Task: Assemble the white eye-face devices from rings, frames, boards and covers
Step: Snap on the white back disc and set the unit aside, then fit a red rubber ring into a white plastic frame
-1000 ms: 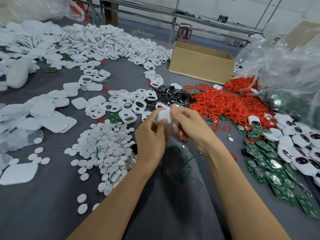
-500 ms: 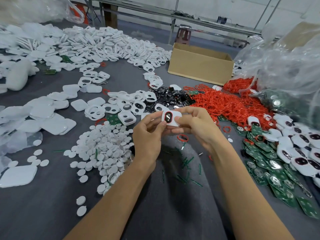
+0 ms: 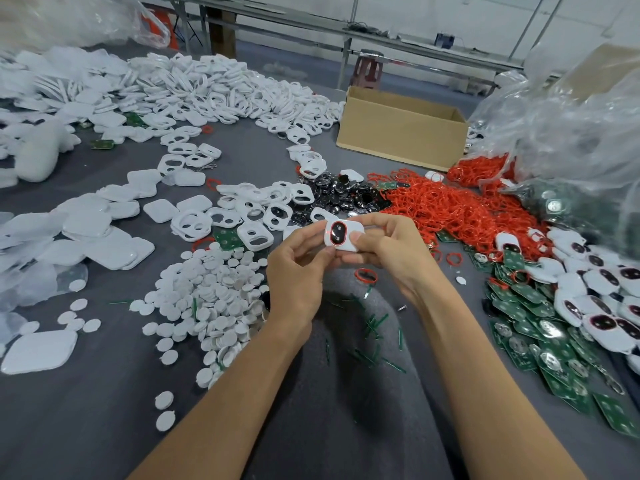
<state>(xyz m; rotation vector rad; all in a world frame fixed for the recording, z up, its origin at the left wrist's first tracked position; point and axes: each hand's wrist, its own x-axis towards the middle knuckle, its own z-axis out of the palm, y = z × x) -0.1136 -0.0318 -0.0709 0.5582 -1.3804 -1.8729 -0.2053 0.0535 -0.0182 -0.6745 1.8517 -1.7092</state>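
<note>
Since a second ago, the white device [image 3: 343, 236] has been turned over in the hands: then its plain white back showed, and now its face points up, with a red ring around one dark eye window. It has held that pose for the last half second.

The left hand [image 3: 298, 271] pinches the device's left edge between thumb and forefinger. The right hand [image 3: 398, 261] grips the right end, thumb laid over the face and hiding that part, fingers curled behind. The device is held in the air, above the near middle of the grey table [image 3: 86, 410].

A loose red ring [image 3: 366, 275] lies just below the hands, with green slivers [image 3: 370, 323] scattered nearer. A heap of white round discs [image 3: 214, 292] sits left of the left hand. Beyond it lie white frames [image 3: 256, 216] with two openings, and flat white covers [image 3: 104, 230] spread further left. Black lenses [image 3: 339, 195] are piled just beyond the hands, beside a large tangle of red rings [image 3: 450, 206] to the right. Green boards [image 3: 540, 341] fan out at the near right, with finished devices [image 3: 606, 299] heaped on them. A cardboard box [image 3: 401, 133] stands at the far middle, and a clear plastic bag [image 3: 571, 133] bulges at the far right.
</note>
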